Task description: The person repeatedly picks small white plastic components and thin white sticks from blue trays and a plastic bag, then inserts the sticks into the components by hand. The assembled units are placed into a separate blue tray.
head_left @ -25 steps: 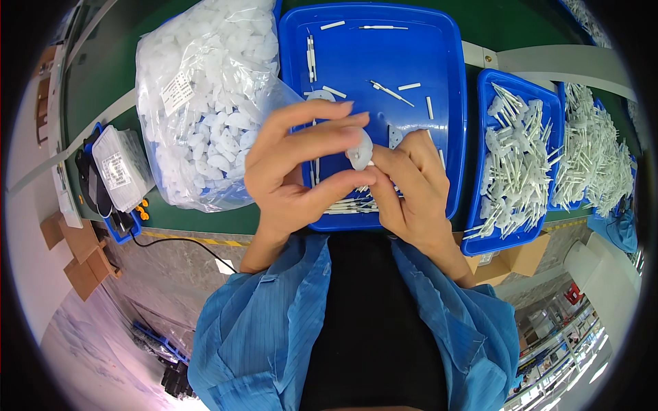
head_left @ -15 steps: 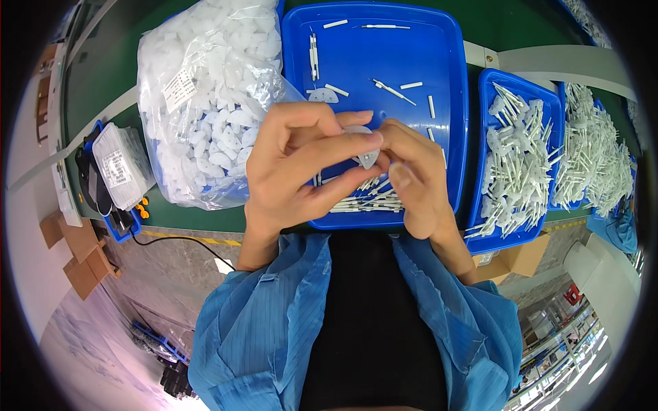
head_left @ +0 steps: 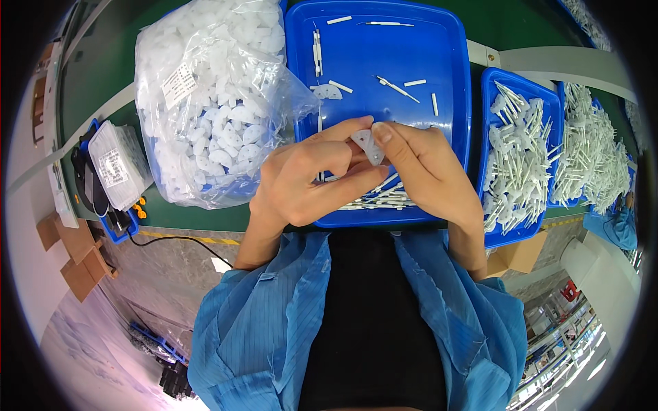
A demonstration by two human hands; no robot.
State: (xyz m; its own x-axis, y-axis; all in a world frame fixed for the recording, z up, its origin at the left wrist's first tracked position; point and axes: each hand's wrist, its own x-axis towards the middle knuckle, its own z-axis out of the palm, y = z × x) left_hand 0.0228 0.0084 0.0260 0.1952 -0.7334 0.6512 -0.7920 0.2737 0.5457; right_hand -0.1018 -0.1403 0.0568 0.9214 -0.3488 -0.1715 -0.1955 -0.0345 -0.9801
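Observation:
Over the blue tray (head_left: 421, 55), both hands come together on a translucent white half-round plastic piece (head_left: 372, 149) with small holes. My left hand (head_left: 308, 171) grips its left side between bent fingers. The thumb and fingers of my right hand (head_left: 428, 164) pinch its right edge. Fingers hide part of the piece, and whether anything else is held with it I cannot tell. Below the hands lies a pile of thin white rods (head_left: 384, 198) with fine tips. Another half-round piece (head_left: 329, 92) rests at the tray's left side, among loose white sticks (head_left: 340, 87).
Left of the tray stands a big clear bag (head_left: 212, 103) full of white half-round pieces. To the right, a smaller blue bin (head_left: 485, 109) is heaped with rods and pieces, with more heaps (head_left: 593, 151) beyond. A labelled clear box (head_left: 118, 164) sits far left.
The half-round piece has turned so more of its flat, holed face shows. My right hand has shifted, its thumb now higher on the piece, and my left hand has moved slightly right.

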